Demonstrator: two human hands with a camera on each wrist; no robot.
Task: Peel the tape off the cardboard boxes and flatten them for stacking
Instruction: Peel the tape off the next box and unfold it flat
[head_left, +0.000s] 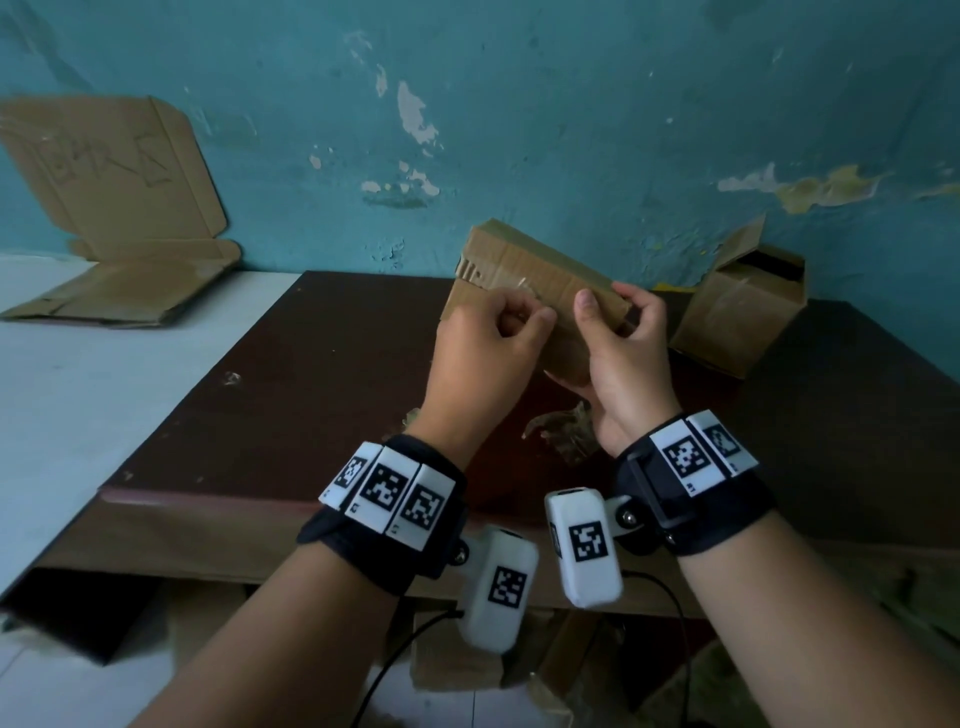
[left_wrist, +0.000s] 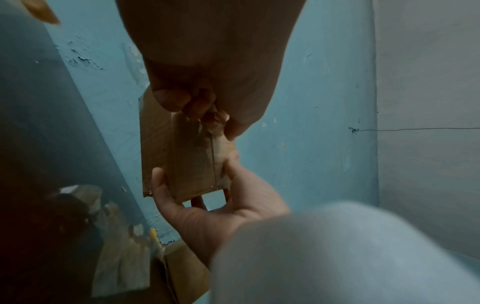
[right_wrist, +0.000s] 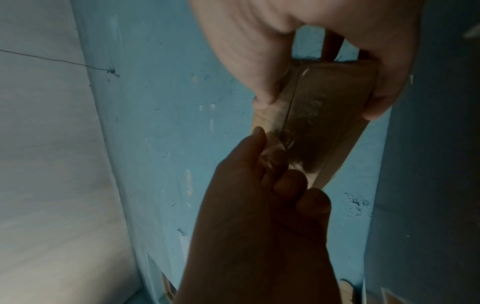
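A small brown cardboard box sits tilted between the right hand's thumb and fingers. Clear crumpled tape, partly lifted off its seam, is pinched at the left fingertips. A second, open box lies just beyond the right fingers.

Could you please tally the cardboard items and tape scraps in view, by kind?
Unflattened boxes: 2, the held box and the open box on the table
Flattened cardboard: 1, the flat box against the wall
Crumpled tape wads: 1, the wad on the table
Total: 4

I log: held box above table; open box to its right; flattened cardboard far left against wall.
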